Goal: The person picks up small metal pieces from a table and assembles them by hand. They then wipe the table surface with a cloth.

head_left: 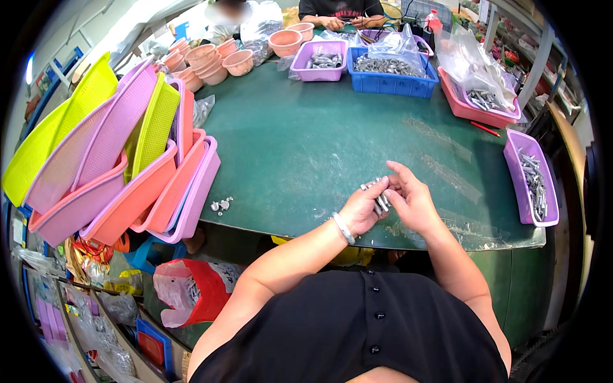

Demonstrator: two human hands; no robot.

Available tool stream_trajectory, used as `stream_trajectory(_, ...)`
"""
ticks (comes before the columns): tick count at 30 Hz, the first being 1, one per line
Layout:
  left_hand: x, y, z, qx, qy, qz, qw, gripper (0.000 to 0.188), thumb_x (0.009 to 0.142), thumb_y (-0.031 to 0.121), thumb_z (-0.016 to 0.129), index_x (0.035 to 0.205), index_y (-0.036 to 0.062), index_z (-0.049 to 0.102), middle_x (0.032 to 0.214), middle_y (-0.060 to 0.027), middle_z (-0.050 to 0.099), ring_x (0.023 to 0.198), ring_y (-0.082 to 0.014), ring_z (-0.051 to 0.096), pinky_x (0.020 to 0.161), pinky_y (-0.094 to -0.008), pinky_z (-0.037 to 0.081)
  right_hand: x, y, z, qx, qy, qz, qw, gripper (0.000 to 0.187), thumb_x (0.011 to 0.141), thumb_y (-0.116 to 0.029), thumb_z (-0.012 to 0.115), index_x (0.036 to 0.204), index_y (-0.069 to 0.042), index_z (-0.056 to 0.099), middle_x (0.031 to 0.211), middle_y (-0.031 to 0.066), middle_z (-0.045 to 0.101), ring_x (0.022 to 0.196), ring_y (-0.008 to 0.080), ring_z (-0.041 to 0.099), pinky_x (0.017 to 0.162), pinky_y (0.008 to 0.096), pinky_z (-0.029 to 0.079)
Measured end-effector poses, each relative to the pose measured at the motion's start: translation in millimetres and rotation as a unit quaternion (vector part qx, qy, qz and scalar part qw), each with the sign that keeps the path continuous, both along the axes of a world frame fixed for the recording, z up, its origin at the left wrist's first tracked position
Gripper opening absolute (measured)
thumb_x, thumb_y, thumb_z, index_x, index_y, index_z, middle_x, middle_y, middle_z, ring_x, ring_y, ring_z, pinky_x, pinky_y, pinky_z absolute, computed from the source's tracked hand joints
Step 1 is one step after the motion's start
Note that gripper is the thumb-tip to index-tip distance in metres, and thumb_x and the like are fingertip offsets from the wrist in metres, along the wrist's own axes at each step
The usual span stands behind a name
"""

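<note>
Several small silver metal pieces (381, 202) lie between my two hands, just above the near part of the green table. My left hand (361, 212), with a pale bangle at its wrist, is closed round them. My right hand (412, 199) meets it from the other side, thumb toward the pieces and fingers curved and apart; whether it grips one is hidden. To the right stands a purple basket (512, 167) of similar long silver pieces. A small pile of silver bits (221, 205) lies on the table at the left.
Stacked plastic baskets (96, 147) lean at the table's left edge. Peach bowls (238, 62) stand at the back left. A purple basket (319, 76), a blue crate (391, 85) and a pink basket (479, 115) hold metal parts along the far side. Another person's hands (333, 23) work opposite.
</note>
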State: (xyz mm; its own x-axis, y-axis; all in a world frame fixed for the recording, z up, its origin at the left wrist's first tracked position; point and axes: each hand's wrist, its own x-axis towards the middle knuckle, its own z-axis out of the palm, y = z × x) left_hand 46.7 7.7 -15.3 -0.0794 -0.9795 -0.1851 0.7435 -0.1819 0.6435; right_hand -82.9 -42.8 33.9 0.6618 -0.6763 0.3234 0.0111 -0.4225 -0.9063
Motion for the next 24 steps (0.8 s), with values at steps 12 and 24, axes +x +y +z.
stream_trajectory(12, 24.9, 17.2, 37.6, 0.047, 0.229, 0.114, 0.966, 0.030, 0.086, 0.032, 0.054, 0.080, 0.0020, 0.059, 0.088, -0.0147, 0.063, 0.092, -0.0304, 0.059, 0.091, -0.0440, 0.046, -19.7, 3.5, 5.8, 0.027, -0.064, -0.017, 0.997, 0.035, 0.083, 0.000, 0.057, 0.118, 0.001, 0.051, 0.102, 0.0102, 0.061, 0.089, 0.0127, 0.057, 0.080, 0.0265, 0.046)
stream_trajectory(24, 47.8, 41.0, 28.9, -0.001, 0.317, 0.148, 0.937, 0.031, 0.087, 0.028, 0.051, 0.081, -0.0016, 0.058, 0.091, -0.0195, 0.063, 0.094, -0.0345, 0.060, 0.091, -0.0470, 0.046, -35.3, 15.7, -2.2, 0.048, -0.010, -0.025, 0.998, 0.029, 0.084, -0.003, 0.057, 0.113, 0.001, 0.055, 0.099, 0.0080, 0.063, 0.090, 0.0108, 0.057, 0.077, 0.0238, 0.045)
